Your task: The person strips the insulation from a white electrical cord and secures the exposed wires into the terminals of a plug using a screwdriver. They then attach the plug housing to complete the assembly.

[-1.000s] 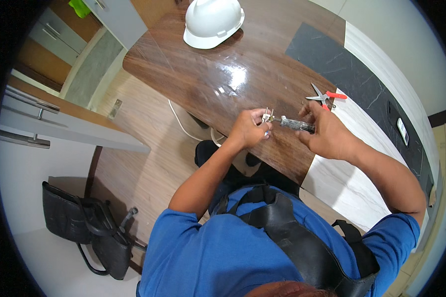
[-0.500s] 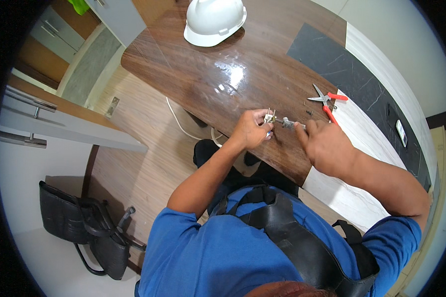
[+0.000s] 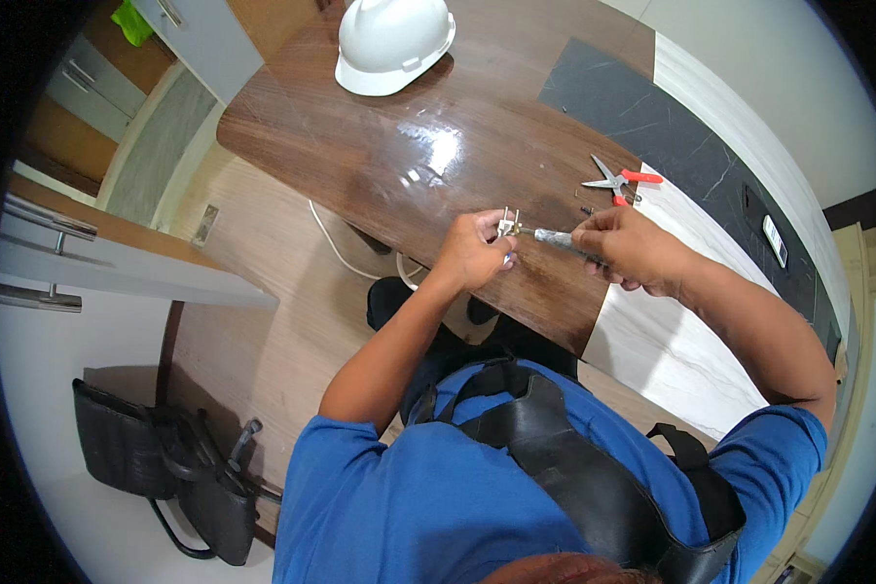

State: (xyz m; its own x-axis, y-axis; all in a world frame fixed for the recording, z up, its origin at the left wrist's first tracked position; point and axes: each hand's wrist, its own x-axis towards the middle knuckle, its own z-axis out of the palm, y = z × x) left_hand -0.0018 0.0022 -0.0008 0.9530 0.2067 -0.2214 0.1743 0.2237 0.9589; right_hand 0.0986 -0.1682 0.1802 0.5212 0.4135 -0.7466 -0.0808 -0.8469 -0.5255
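My left hand pinches a small white plug by its body just above the near edge of the desk, prongs up. My right hand is closed around a screwdriver, tip at the plug; I judge I'm working a screw, which needs steady, straight pressure.

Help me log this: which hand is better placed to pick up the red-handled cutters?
Right. The right hand lies just below the cutters; the left hand, holding the plug, is farther away.
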